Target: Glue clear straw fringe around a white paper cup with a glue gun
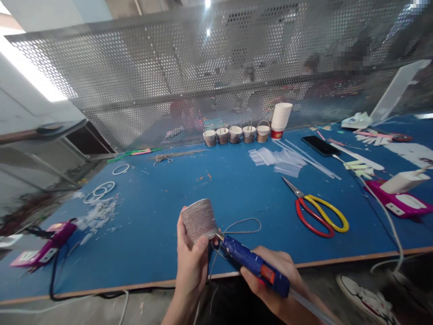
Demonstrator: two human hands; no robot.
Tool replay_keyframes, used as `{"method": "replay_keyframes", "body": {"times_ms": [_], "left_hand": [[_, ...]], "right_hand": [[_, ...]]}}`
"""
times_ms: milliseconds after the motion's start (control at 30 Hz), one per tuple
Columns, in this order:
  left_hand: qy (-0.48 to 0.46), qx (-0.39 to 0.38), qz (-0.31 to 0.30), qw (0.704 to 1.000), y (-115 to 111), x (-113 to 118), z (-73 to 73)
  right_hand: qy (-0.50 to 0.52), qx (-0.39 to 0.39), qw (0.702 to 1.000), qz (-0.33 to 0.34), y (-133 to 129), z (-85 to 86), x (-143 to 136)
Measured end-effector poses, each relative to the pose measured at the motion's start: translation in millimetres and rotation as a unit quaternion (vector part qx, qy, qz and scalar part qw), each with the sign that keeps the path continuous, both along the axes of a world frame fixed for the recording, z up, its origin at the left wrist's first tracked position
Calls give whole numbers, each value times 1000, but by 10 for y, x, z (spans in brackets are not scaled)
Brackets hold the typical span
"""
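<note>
My left hand (193, 257) is closed around a small cup wrapped in grey-brown cord (199, 220), held tilted above the near edge of the table. In my right hand (280, 271) is a blue hot glue gun (248, 258), its nozzle at the lower right edge of the cup. A loose loop of cord (248, 231) trails from the cup onto the table. A clear glue stick sticks out of the gun's rear end. Part of my left fingers is hidden behind the cup.
Scissors (313, 212) with red and yellow handles lie to the right, near clear plastic strips (279, 159). Several cord-wrapped cups (236, 135) and stacked paper cups (282, 118) line the back by a perforated metal screen (189, 81). Purple power strips (50, 246) sit at both sides.
</note>
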State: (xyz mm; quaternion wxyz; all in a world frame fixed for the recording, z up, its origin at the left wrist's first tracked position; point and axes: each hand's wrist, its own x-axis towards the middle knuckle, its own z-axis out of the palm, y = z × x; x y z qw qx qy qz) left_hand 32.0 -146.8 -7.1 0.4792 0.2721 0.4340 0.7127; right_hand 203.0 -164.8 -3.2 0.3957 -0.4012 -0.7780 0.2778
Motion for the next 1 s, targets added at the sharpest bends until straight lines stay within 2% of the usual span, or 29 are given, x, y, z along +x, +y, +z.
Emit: {"method": "replay_keyframes", "body": {"times_ms": [100, 200, 600, 833, 1000], "left_hand": [[-4, 3, 0, 1000, 3, -11, -2], [0, 5, 13, 1000, 5, -13, -18], [12, 3, 27, 1000, 5, 9, -9], [28, -6, 25, 999, 4, -20, 6], [57, -25, 23, 998, -19, -75, 33]], "right_hand": [[-2, 16, 1000, -16, -22, 21, 7], [-3, 42, 999, 2, -48, 24, -4], [4, 21, 1000, 18, -3, -4, -9], [24, -56, 997, -51, 32, -17, 34], [107, -158, 975, -111, 151, 117, 175]]}}
